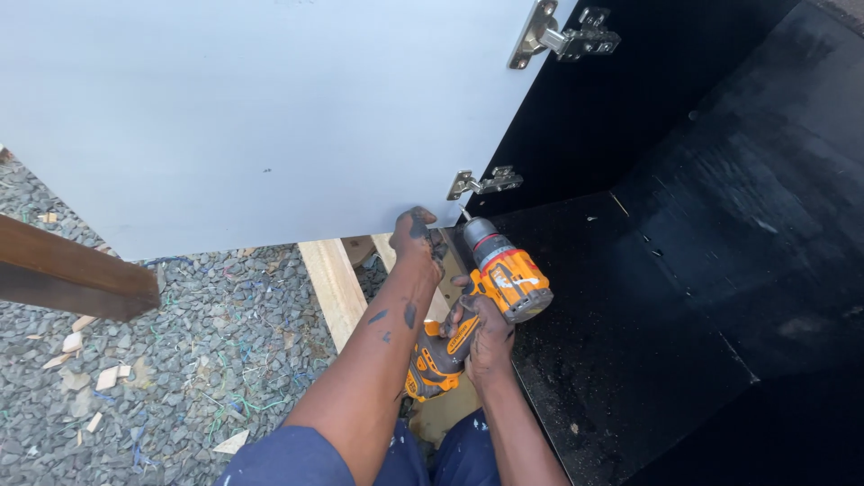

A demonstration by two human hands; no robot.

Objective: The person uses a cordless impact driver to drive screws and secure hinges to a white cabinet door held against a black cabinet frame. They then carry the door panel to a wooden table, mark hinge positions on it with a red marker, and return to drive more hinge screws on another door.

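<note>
Orange cordless drill sits gripped in the right hand, its bit aimed up at the lower metal hinge. Just left of the drill, the left hand clamps its fingers on the bottom edge of the pale blue door panel. Right of the drill lies the black cabinet interior; left, wooden slats over gravel.

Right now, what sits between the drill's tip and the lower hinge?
Nothing: in the head view the drill bit points at the lower hinge with only bare black panel behind.
</note>
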